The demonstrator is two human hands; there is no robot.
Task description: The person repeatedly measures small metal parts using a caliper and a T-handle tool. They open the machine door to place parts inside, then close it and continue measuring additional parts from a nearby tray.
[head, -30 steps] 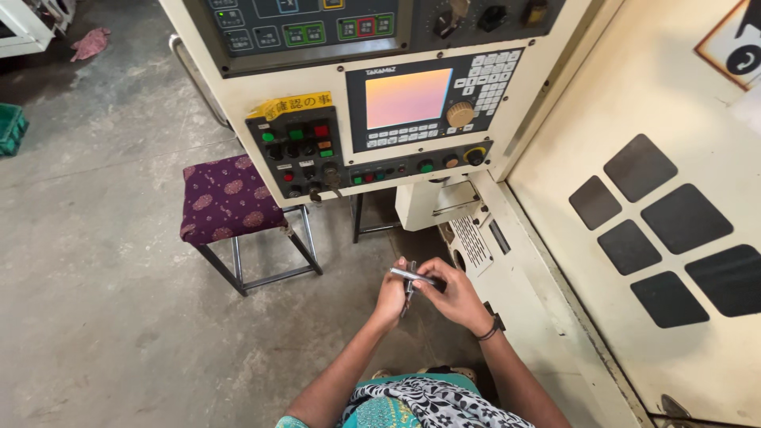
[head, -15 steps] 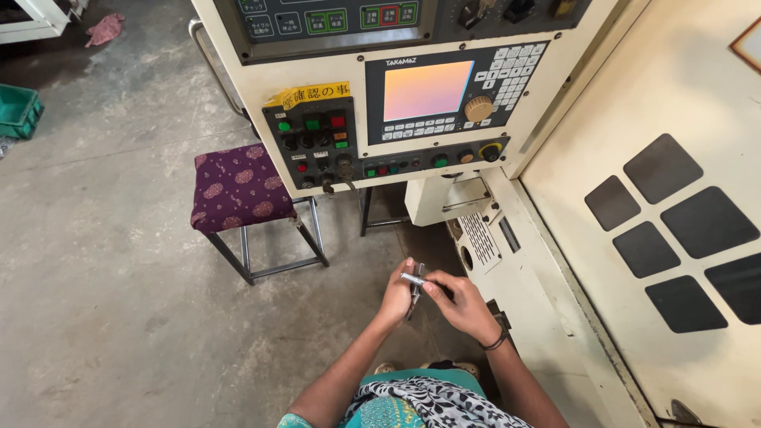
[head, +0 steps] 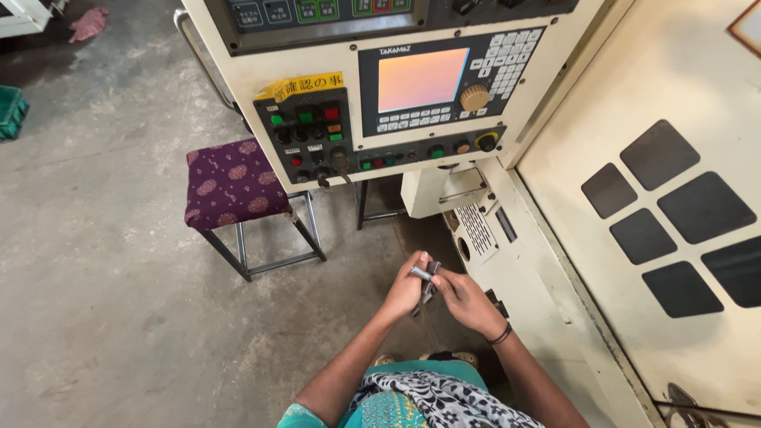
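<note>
Both of my hands meet in front of my body, low in the head view. My left hand (head: 406,287) and my right hand (head: 468,299) pinch a small grey metal part (head: 426,279), a short rod-like piece with a darker piece under it. The fingers of both hands are closed around it. A dark band sits on my right wrist. Just above the hands stands the cream machine control panel (head: 380,119) with a lit screen, a round knob and coloured buttons.
A stool with a purple patterned cushion (head: 234,184) stands on the concrete floor to the left of the hands. The machine's cream body with dark square pads (head: 666,214) fills the right side. A green crate (head: 9,111) sits at the far left edge.
The view has shifted slightly, so the panel and stool sit a little more to the right. My hands stay together on the metal part, turning it a little.
</note>
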